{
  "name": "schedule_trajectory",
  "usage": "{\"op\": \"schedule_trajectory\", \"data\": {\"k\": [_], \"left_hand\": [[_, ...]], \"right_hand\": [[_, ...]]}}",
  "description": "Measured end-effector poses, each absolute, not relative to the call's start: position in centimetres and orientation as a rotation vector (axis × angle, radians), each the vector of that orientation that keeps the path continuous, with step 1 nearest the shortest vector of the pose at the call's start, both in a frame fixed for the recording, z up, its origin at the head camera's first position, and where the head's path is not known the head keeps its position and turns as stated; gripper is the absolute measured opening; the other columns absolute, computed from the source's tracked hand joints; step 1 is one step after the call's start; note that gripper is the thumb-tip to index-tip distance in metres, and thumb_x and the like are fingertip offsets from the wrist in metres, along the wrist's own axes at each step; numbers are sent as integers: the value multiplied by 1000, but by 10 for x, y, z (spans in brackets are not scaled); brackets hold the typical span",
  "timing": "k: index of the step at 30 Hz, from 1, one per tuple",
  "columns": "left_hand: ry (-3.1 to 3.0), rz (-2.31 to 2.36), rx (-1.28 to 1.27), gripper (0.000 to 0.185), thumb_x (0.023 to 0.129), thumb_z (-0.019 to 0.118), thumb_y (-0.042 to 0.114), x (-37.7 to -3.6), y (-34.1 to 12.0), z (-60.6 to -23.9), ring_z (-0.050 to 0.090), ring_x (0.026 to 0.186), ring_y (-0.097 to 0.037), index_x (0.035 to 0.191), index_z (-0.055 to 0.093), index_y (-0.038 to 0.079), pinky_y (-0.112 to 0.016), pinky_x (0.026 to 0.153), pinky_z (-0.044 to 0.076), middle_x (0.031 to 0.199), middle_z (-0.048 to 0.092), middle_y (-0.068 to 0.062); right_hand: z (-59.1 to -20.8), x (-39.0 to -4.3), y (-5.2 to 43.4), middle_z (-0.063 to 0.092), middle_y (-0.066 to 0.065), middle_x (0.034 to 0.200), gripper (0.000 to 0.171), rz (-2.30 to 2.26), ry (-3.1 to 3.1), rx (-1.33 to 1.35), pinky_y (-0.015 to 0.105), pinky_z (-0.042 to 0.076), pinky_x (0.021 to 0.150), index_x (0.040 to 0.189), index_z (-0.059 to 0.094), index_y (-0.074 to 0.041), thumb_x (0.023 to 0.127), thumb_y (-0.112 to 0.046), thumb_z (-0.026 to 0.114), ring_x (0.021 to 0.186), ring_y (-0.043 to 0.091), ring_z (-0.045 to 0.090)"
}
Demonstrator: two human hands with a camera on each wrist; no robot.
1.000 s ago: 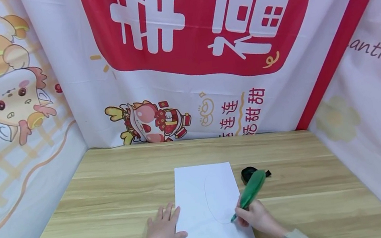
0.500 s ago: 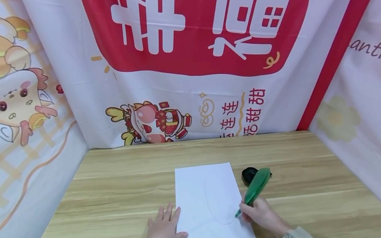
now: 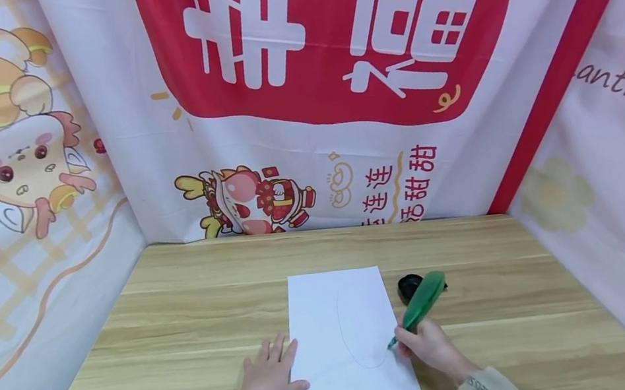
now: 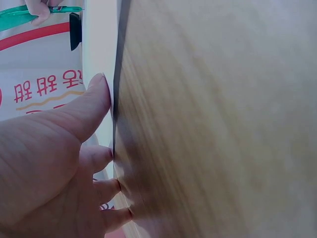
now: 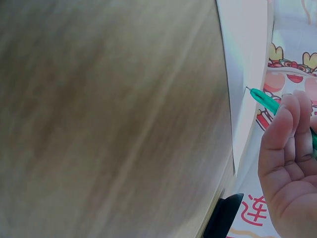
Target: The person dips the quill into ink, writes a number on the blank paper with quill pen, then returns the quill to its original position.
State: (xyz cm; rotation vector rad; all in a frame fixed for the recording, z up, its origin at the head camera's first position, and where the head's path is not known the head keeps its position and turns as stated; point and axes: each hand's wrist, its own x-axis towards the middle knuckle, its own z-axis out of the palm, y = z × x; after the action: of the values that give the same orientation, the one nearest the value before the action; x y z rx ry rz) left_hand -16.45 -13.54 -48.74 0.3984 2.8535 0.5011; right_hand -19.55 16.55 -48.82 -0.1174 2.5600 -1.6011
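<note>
A sheet of white paper (image 3: pixel 331 325) lies on the wooden table, with a thin U-shaped line drawn on it. My right hand (image 3: pixel 430 346) pinches a green pen (image 3: pixel 423 299) with a wide leaf-like top; its tip meets the paper near the right edge, at the end of the line. In the right wrist view the pen's fine point (image 5: pixel 262 99) shows beyond my curled fingers. My left hand (image 3: pixel 267 381) rests with spread fingers at the paper's left edge, the thumb on the sheet. The left wrist view shows that thumb (image 4: pixel 96 94) along the paper's edge.
A small black object (image 3: pixel 408 287) lies on the table (image 3: pixel 196 304) just right of the paper, behind the pen. Printed cloth curtains (image 3: pixel 291 125) stand at the table's back and along both sides.
My right hand has moved a little right and away from me with the pen, and the drawn line now curves up on its right side. My left hand has stayed in place.
</note>
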Motion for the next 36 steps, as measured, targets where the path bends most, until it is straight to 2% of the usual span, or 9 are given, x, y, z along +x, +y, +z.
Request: {"op": "schedule_trajectory", "data": {"k": [11, 36], "left_hand": [[2847, 529, 414, 76, 80, 64, 45, -163, -136, -485, 17, 130, -48, 139, 39, 5, -74, 92, 10, 145, 25, -23], [2863, 524, 408, 76, 80, 64, 46, -163, -136, -487, 18, 130, -47, 139, 40, 5, -74, 92, 11, 145, 26, -22]], "right_hand": [[-490, -202, 167, 57, 4, 61, 9, -1585, 2603, -146, 28, 50, 51, 82, 51, 2, 91, 0, 50, 55, 17, 55], [-492, -217, 161, 56, 4, 65, 9, -1560, 2659, -31, 30, 49, 56, 84, 52, -2, 92, -5, 51, 59, 17, 55]]}}
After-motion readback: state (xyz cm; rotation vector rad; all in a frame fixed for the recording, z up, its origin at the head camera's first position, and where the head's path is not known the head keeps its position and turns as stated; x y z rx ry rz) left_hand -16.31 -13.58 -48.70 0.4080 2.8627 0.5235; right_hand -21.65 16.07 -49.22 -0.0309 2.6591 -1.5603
